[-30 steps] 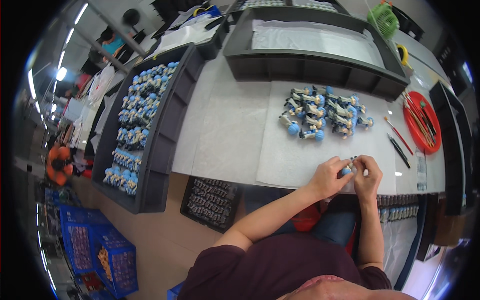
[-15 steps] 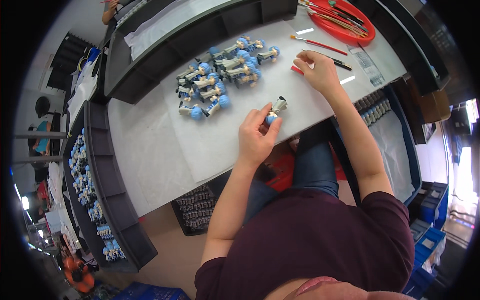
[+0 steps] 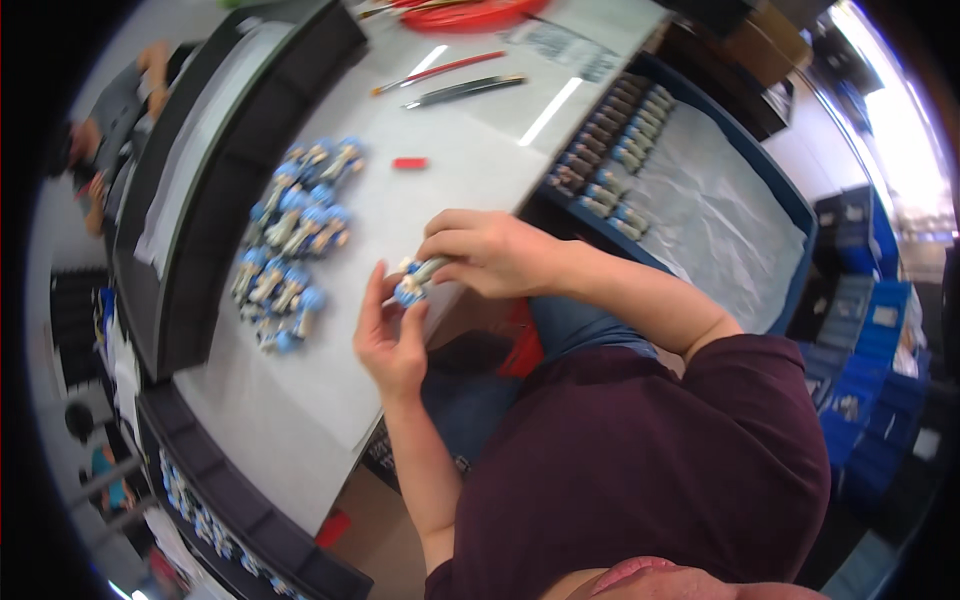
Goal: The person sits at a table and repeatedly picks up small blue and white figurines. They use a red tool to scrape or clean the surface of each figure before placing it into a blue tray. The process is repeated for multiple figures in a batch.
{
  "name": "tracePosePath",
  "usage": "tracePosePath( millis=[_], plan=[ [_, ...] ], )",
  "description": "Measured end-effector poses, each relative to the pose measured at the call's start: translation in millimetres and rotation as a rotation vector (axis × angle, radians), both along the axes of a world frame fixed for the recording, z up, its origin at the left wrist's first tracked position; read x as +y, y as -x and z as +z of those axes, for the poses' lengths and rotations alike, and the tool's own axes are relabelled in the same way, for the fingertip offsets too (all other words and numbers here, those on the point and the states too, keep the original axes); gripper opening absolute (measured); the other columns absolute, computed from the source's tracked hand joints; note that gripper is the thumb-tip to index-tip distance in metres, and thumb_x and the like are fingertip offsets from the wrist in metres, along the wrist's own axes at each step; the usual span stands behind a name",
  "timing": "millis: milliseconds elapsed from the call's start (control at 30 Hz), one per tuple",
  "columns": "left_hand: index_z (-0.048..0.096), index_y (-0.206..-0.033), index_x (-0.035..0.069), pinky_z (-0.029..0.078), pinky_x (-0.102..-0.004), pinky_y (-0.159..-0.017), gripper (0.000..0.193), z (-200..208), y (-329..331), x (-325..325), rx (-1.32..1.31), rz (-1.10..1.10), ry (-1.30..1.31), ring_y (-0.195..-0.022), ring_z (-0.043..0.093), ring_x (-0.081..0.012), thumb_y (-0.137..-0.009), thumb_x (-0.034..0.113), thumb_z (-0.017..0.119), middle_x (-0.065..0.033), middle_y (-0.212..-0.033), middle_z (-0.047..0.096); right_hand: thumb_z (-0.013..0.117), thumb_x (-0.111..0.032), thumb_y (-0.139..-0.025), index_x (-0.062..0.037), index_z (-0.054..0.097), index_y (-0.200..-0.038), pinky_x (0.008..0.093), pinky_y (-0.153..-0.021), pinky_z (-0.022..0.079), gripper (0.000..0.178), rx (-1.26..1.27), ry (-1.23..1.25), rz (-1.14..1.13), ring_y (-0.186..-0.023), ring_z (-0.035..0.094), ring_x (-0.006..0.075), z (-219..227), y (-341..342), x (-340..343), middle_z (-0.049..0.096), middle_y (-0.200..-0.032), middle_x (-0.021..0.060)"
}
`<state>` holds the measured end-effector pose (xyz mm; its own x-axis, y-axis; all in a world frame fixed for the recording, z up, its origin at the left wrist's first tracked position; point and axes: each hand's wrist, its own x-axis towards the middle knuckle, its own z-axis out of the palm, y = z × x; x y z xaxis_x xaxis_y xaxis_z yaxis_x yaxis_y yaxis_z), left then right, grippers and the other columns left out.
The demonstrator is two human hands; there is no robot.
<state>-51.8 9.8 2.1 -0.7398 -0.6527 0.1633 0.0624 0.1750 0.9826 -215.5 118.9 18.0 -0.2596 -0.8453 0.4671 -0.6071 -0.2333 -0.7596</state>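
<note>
Above the near edge of the white table, my two hands meet at a small blue-haired figurine (image 3: pixel 409 288). My right hand (image 3: pixel 495 255) pinches its pale body from the right. The thumb and forefinger of my left hand (image 3: pixel 392 345) lie around its blue head. Some of the figurine is hidden by my fingers. To the left, a cluster of similar figurines (image 3: pixel 295 225) lies on the table (image 3: pixel 365 215), slightly blurred. A small red block (image 3: pixel 409 163) rests beyond my hands.
A red-handled brush (image 3: pixel 440 72) and dark slim tools (image 3: pixel 465 91) lie farther back, near a red dish (image 3: pixel 470 14). On the right, a blue tray (image 3: pixel 790 215) holds rows of figurines on white sheeting. Dark trays (image 3: pixel 250 140) border the left. Another person (image 3: pixel 125 110) is at far left.
My view has swung to the right. My right hand has come from the red block to the figurine and grasped it. The figurine is now between both hands, and the block lies free.
</note>
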Motion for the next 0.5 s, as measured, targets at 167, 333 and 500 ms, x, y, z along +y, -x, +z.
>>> tracePosePath(
  millis=[167, 333, 500],
  plan=[
    [0.045, -0.129, -0.003, 0.045, -0.0225, -0.070, 0.058, -3.3, 4.6, 0.9, 0.038, 0.017, 0.103, -0.087, 0.054, -0.0137, -0.079, 0.014, 0.071, -0.0133, -0.114, 0.058, 0.068, 0.002, -0.075, -0.0016, 0.062, -0.104, 0.0255, -0.074, 0.050, 0.029, -0.187, 0.148, -0.383, -0.086, 0.061, 0.0169, 9.9, 57.2, 76.8, 0.059, -0.107, 0.0087],
    [0.048, -0.127, -0.003, 0.042, -0.0211, -0.065, 0.057, 0.0, 11.9, 4.1, -0.038, 0.000, 0.244, -0.085, 0.054, -0.0132, -0.079, 0.019, 0.072, -0.0127, -0.113, 0.058, 0.071, -0.012, -0.076, -0.0056, 0.069, -0.097, 0.0266, -0.071, 0.052, 0.021, -0.193, 0.097, -1.122, -0.080, 0.062, 0.0139, -69.9, 140.9, 151.4, 0.066, -0.089, 0.0078],
    [0.049, -0.126, -0.002, 0.042, -0.0207, -0.064, 0.056, -0.3, 12.2, 3.1, -0.086, 0.012, 0.281, -0.084, 0.054, -0.0131, -0.079, 0.017, 0.072, -0.0120, -0.113, 0.058, 0.073, -0.033, -0.073, -0.0094, 0.070, -0.098, 0.0319, -0.073, 0.050, 0.035, -0.362, -0.562, -1.260, -0.078, 0.064, 0.0186, -163.6, 146.2, 169.4, 0.068, -0.082, 0.0087]
  ],
)
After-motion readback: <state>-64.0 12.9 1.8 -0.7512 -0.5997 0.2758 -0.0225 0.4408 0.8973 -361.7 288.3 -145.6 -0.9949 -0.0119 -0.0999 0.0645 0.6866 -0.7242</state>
